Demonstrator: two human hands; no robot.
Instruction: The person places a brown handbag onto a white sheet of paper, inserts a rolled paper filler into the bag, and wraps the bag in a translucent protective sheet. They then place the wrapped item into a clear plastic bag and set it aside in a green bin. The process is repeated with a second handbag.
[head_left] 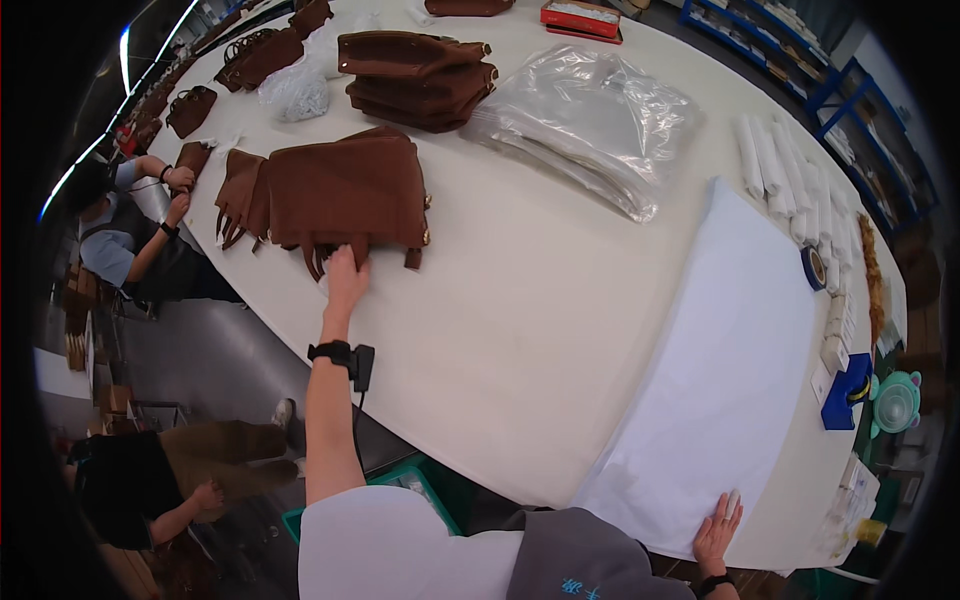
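Hands well apart: the left hand [345, 272] reaches to the near edge of a large, boxy, dark-brown leather-like bag [345, 190], while the right hand [717, 530] lies spread on the near end of a long, smooth white sheet [735, 370]. The left fingertips are hidden among the bag's thin brown straps [314, 256], so I cannot tell whether they are closed on anything.

From the left, a seated co-worker [130, 230] handles another brown item at the table's edge. A smaller brown leather-like piece [243, 190] lies against the large bag's left side. The large bag rests flat on the cream tabletop [520, 330], its long axis running left to right, its straps pointing toward the person and its gold-coloured fittings on the right side. Beyond it sits a stack of brown bags [415, 85], then a pile of clear plastic sleeves [600, 120], then the sheet, with white paper-like rolls [775, 170] past it.

The step in hand looks like taking hold of the bag; the next move would seem to call for a secure grip at the straps.
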